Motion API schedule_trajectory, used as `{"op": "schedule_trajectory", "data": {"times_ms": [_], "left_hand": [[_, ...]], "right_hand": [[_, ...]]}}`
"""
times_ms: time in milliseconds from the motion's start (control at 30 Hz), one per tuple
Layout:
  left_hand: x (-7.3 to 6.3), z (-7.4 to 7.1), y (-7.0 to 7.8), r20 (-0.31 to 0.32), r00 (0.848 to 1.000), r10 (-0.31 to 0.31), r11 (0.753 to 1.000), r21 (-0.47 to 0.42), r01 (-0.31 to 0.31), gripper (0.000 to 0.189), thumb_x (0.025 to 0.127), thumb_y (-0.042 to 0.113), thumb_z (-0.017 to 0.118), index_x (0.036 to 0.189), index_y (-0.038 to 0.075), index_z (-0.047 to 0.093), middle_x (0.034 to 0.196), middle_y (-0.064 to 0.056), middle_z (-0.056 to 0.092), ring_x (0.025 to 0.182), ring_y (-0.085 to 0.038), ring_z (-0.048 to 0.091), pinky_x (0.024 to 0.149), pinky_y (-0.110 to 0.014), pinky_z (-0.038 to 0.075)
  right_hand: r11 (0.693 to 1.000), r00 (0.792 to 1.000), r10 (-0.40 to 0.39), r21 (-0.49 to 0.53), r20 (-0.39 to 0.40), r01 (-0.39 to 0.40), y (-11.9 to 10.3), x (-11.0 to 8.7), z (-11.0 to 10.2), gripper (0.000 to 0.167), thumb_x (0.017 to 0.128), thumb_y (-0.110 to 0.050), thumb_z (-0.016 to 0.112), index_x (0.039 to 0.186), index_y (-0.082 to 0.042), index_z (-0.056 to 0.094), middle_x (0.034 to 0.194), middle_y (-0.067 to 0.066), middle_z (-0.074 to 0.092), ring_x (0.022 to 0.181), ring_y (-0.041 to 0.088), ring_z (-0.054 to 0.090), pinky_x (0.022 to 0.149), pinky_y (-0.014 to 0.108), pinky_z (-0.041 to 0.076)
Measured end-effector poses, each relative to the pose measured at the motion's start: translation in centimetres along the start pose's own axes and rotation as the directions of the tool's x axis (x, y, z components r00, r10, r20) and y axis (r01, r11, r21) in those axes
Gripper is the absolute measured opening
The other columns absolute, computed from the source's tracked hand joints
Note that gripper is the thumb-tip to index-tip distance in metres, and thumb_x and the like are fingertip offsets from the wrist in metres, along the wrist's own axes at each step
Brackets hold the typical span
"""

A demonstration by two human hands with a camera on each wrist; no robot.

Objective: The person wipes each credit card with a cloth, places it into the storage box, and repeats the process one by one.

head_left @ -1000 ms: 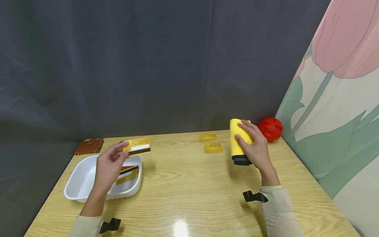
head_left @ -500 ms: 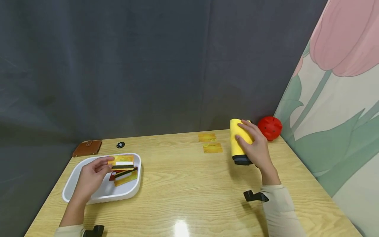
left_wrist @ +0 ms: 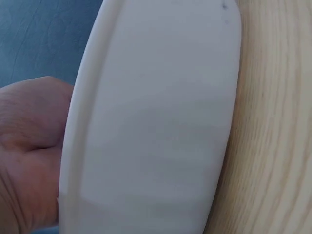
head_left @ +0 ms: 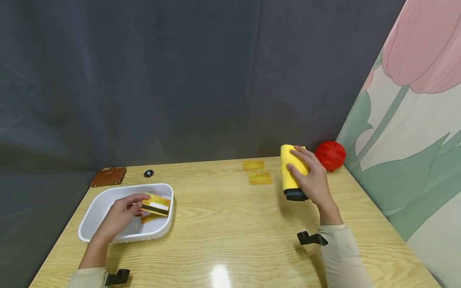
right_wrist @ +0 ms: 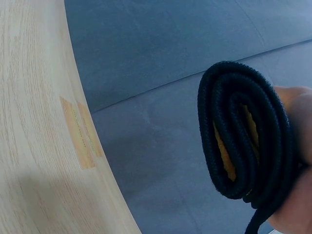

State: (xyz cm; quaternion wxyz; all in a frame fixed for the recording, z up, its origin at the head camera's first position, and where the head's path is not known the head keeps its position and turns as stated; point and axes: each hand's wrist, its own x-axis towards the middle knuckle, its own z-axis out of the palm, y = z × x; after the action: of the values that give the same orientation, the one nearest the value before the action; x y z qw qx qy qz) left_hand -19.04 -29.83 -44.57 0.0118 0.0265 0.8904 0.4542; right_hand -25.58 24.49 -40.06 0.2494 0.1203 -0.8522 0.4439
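In the head view my left hand (head_left: 120,214) pinches a yellow bank card (head_left: 156,205) with a white strip and a black stripe. The card hangs over the right part of a white plastic tub (head_left: 88,224), partly covering another yellow card (head_left: 150,218) lying inside. The tub's outer wall (left_wrist: 146,122) fills most of the left wrist view and hides my fingers. On the right, my right hand (head_left: 312,176) grips a rolled yellow cloth (head_left: 288,168), held upright above the table. Its dark rolled edge (right_wrist: 239,131) faces the right wrist camera.
Two yellow cards lie at the table's back, a far one (head_left: 253,165) and a nearer one (head_left: 260,179). A brown leather wallet (head_left: 108,177) and a black poker chip (head_left: 149,173) lie behind the tub. A red piggy bank (head_left: 330,156) stands at the back right.
My left hand has moved left and down with the bank card, from above the tub's back edge to low over its inside. The right hand keeps holding the rolled cloth in place.
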Motion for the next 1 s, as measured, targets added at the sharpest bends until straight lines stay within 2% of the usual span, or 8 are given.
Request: {"op": "schedule_trajectory", "data": {"times_ms": [167, 400, 633, 833, 1000], "left_hand": [[0.14, 0.24, -0.12, 0.015, 1.0, 0.015, 1.0, 0.0, -0.015, 0.032, 0.106, 0.001, 0.049, 0.134, -0.008, 0.062, 0.131, -0.031, 0.064, 0.088, 0.005, 0.066, 0.079, -0.024, 0.062], [0.51, 0.35, 0.06, 0.003, 1.0, 0.001, 0.999, 0.033, -0.001, 0.032, 0.102, -0.002, 0.054, 0.131, -0.005, 0.065, 0.116, -0.023, 0.069, 0.085, -0.001, 0.066, 0.073, -0.023, 0.06], [0.62, 0.08, 0.02, 0.018, 1.0, -0.013, 0.999, -0.035, 0.014, 0.032, 0.106, 0.004, 0.051, 0.136, -0.004, 0.062, 0.133, -0.028, 0.065, 0.09, 0.004, 0.066, 0.079, -0.026, 0.062], [0.73, 0.31, -0.08, -0.051, 0.999, -0.003, 1.0, -0.018, 0.002, 0.031, 0.102, 0.0, 0.056, 0.131, -0.004, 0.066, 0.126, -0.028, 0.069, 0.086, 0.006, 0.065, 0.077, -0.026, 0.063], [0.87, 0.11, 0.09, -0.118, 0.991, -0.057, 0.998, -0.012, 0.056, 0.034, 0.101, 0.006, 0.064, 0.134, 0.002, 0.066, 0.124, -0.023, 0.072, 0.089, 0.01, 0.065, 0.079, -0.023, 0.062]], "right_hand": [[1.0, 1.0, -0.003, -0.004, 0.0, 0.003, 0.06, -0.01, 0.04, 0.042, 0.093, -0.014, 0.075, 0.135, -0.013, 0.068, 0.15, 0.008, 0.057, 0.143, 0.033, 0.048, 0.097, 0.007, 0.033], [1.0, 1.0, 0.0, -0.004, 0.004, 0.0, 0.08, 0.01, 0.02, 0.043, 0.093, -0.014, 0.076, 0.135, -0.013, 0.068, 0.151, 0.008, 0.057, 0.143, 0.033, 0.047, 0.097, 0.007, 0.033], [1.0, 1.0, -0.011, 0.004, -0.001, 0.011, -0.02, 0.1, -0.04, 0.043, 0.093, -0.014, 0.076, 0.135, -0.013, 0.068, 0.15, 0.008, 0.057, 0.144, 0.033, 0.047, 0.098, 0.006, 0.033], [1.0, 1.0, -0.005, -0.001, 0.008, 0.005, -0.03, 0.12, 0.01, 0.043, 0.094, -0.014, 0.075, 0.136, -0.012, 0.068, 0.151, 0.009, 0.057, 0.144, 0.034, 0.047, 0.098, 0.006, 0.033], [1.0, 1.0, 0.006, -0.009, 0.011, -0.005, 0.08, 0.07, 0.0, 0.043, 0.094, -0.014, 0.075, 0.136, -0.012, 0.068, 0.151, 0.009, 0.056, 0.143, 0.034, 0.047, 0.098, 0.008, 0.033]]}}
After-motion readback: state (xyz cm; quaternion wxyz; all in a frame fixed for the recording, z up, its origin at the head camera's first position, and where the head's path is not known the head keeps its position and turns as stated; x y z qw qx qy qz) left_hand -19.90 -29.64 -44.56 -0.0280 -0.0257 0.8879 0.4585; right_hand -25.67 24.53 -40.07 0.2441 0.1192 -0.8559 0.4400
